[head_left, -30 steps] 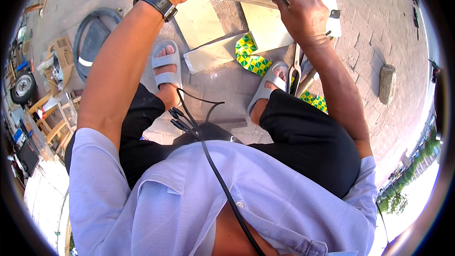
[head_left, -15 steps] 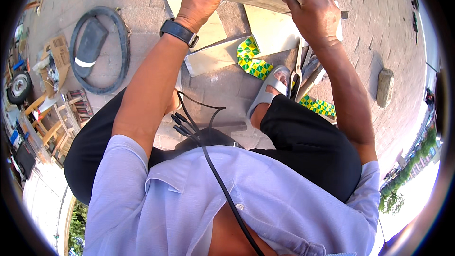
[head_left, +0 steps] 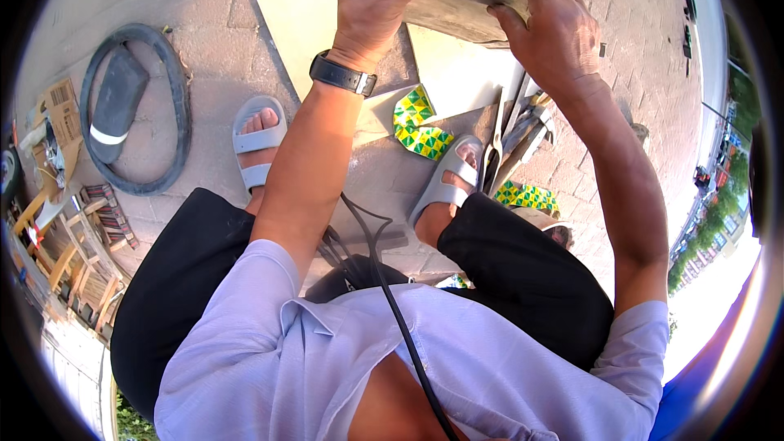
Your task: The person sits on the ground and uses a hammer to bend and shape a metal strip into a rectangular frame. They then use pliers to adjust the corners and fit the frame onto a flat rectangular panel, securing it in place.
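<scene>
Up at the far edge of view, both my hands hold a curved grey rubber-looking strip (head_left: 469, 12) with a dark rim and a paler, dusty face. My left hand (head_left: 371, 12) grips its left end, thumb along the near side. At the other end, my right hand (head_left: 555, 28) has its thumb pressed on the near edge and fingers over the top. The strip's far side is cut off by the frame. Below it lie cream flat boards (head_left: 302, 24) and a yellow-green patterned piece (head_left: 420, 126) resting partly on them.
Beside my right foot lie long-handled metal tools (head_left: 494, 139) and another patterned piece (head_left: 527, 196). At left, a black rubber ring (head_left: 184, 110) surrounds a dark flat pad (head_left: 118, 94). Farther left are a cardboard box (head_left: 64, 118) and wooden frames (head_left: 77, 253). A black cable (head_left: 400, 335) hangs before me.
The view has shifted, bringing my left sandalled foot into sight. Both hands keep hold of the strip, which appears slightly farther right and tilted down more at its right end.
</scene>
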`<action>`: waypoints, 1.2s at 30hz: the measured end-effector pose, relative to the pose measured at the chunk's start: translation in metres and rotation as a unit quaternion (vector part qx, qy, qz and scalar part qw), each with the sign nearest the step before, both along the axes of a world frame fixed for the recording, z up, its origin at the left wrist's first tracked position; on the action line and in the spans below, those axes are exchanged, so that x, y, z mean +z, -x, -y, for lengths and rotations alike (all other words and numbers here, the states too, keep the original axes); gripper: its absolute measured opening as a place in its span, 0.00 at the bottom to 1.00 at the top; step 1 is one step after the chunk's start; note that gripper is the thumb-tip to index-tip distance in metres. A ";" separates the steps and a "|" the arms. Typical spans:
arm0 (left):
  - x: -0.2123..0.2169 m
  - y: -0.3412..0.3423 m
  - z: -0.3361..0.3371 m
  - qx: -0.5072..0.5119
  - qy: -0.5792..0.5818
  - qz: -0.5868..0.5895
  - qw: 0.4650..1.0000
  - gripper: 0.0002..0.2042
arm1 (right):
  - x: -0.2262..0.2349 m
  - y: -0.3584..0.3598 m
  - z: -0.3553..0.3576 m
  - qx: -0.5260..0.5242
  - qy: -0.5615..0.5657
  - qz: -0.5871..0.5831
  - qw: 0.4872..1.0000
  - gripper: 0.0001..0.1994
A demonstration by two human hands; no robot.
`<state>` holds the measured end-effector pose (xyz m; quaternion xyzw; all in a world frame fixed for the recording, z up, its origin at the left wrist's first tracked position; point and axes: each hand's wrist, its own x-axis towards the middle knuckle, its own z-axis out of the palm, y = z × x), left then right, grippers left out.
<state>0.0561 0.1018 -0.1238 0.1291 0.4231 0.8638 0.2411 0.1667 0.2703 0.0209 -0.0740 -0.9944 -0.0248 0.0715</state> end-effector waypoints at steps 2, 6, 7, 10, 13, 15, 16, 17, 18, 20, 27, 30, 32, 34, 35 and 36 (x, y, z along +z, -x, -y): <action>0.010 -0.003 -0.009 0.014 -0.005 0.007 1.000 0.10 | 0.000 0.005 0.000 -0.005 -0.015 0.009 1.000 0.18; -0.007 0.013 -0.019 -0.024 -0.003 0.004 1.000 0.13 | -0.005 0.013 -0.003 -0.043 0.020 0.018 0.999 0.18; -0.007 0.014 -0.022 -0.031 -0.043 0.016 0.999 0.13 | -0.005 0.014 -0.003 -0.036 0.015 0.005 0.999 0.18; 0.005 0.017 -0.025 -0.047 -0.115 0.023 0.992 0.11 | -0.007 0.015 -0.004 -0.037 0.013 0.006 0.999 0.18; 0.006 0.021 -0.028 -0.055 -0.114 0.009 0.992 0.11 | -0.006 0.017 -0.004 -0.035 0.031 -0.002 0.999 0.18; 0.005 0.021 -0.029 -0.056 -0.110 0.017 0.992 0.12 | -0.011 0.016 -0.005 -0.033 0.041 -0.018 0.998 0.18; 0.005 0.022 -0.029 -0.060 -0.102 0.017 0.993 0.12 | -0.012 0.015 -0.006 -0.031 0.044 -0.026 0.998 0.18; 0.005 0.022 -0.027 -0.064 -0.093 0.016 0.993 0.12 | -0.009 0.015 -0.004 -0.037 0.048 -0.019 0.998 0.18; 0.004 0.023 -0.026 -0.068 -0.085 0.016 0.994 0.13 | -0.004 0.017 0.001 -0.044 0.053 -0.012 0.998 0.18; -0.001 0.023 -0.028 -0.082 -0.089 0.028 0.992 0.13 | -0.003 0.021 0.004 -0.025 0.031 -0.043 0.998 0.18; -0.001 0.022 -0.031 -0.096 -0.114 0.054 0.987 0.13 | -0.015 0.058 0.029 0.103 0.082 -0.127 0.983 0.22; -0.004 0.025 -0.029 -0.113 -0.133 0.048 0.983 0.13 | -0.013 0.060 0.037 0.085 0.104 -0.102 0.986 0.23; -0.005 0.024 -0.030 -0.114 -0.132 0.060 0.983 0.12 | -0.011 0.058 0.044 0.040 0.096 -0.093 0.990 0.22; -0.005 0.022 -0.029 -0.113 -0.130 0.069 0.983 0.12 | -0.023 0.054 0.045 0.044 0.092 -0.141 0.985 0.20; -0.005 0.021 -0.029 -0.111 -0.128 0.074 0.983 0.12 | -0.026 0.054 0.044 0.049 0.087 -0.157 0.983 0.20; -0.005 0.021 -0.029 -0.110 -0.126 0.078 0.983 0.12 | -0.027 0.054 0.044 0.057 0.076 -0.158 0.983 0.19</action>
